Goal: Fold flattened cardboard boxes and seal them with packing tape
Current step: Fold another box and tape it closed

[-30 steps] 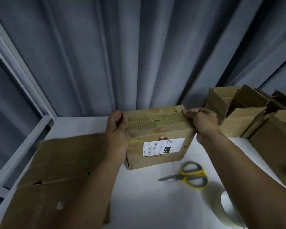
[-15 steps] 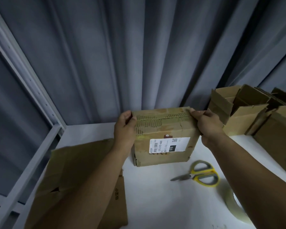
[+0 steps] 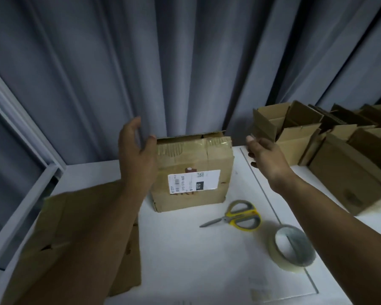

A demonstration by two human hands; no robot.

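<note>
The box (image 3: 191, 172) stands folded and apparently taped on the counter (image 3: 207, 271) between the left hand (image 3: 136, 155) and right hand (image 3: 264, 153), whose fingers (image 3: 134, 125) are spread and hold nothing (the flattened cardboard (image 3: 75, 227) is not yet folded).

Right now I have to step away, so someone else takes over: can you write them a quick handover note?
Left hand: open, at the upper left corner of the labelled box, gripping nothing.
Right hand: open, apart from the box, to its right.
The box stands folded on the table; scissors and tape roll lie in front, in neither hand.
Done: this box is shaped; open boxes stand at right.
Left: seal it if needed (cannot tell), then fold the flattened cardboard at left.
</note>
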